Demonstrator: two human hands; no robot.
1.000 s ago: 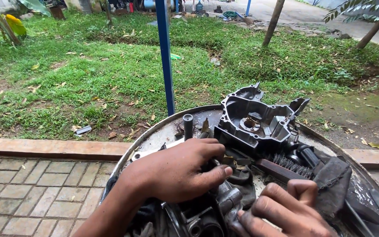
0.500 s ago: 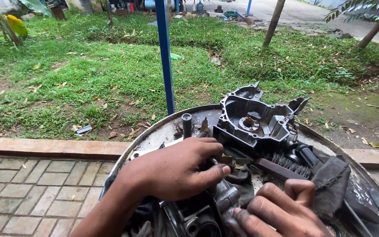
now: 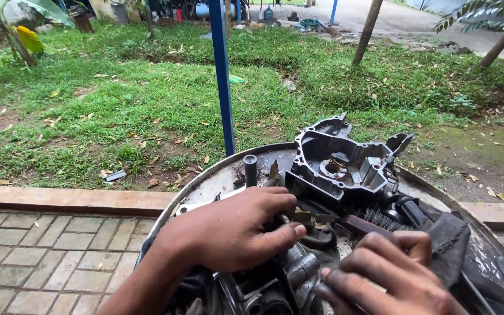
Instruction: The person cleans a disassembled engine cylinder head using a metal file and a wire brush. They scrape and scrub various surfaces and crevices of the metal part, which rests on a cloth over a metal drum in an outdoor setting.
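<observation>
Far left: brick paving (image 3: 36, 251) and a raised brick curb (image 3: 59, 199), with grass (image 3: 118, 99) beyond. A blue pole (image 3: 221, 76) stands upright in the grass, just behind the rim of a large round metal tray (image 3: 205, 181) that holds everything else.

Left hand (image 3: 234, 230) lies palm down over a greasy grey engine part (image 3: 290, 274) in the near middle of the tray, fingers curled and thumb pressed against its side; clamped on it as far as one can see, though the hand hides the underside. A short dark upright tube (image 3: 251, 169) stands just behind the knuckles.

Behind both hands, a grey cast engine casing (image 3: 342, 166) sits open side up, blocking the far rim.

Right hand (image 3: 389, 274) rests at the near right, fingers bent and close together, fingertips touching the same oily part. Whether it actually grips cannot be told. Just behind it lie a dark bristle brush (image 3: 380, 220) and a dark rag (image 3: 450, 242), touching the knuckles. Tree trunks (image 3: 368, 29) stand far right, on the grass.
</observation>
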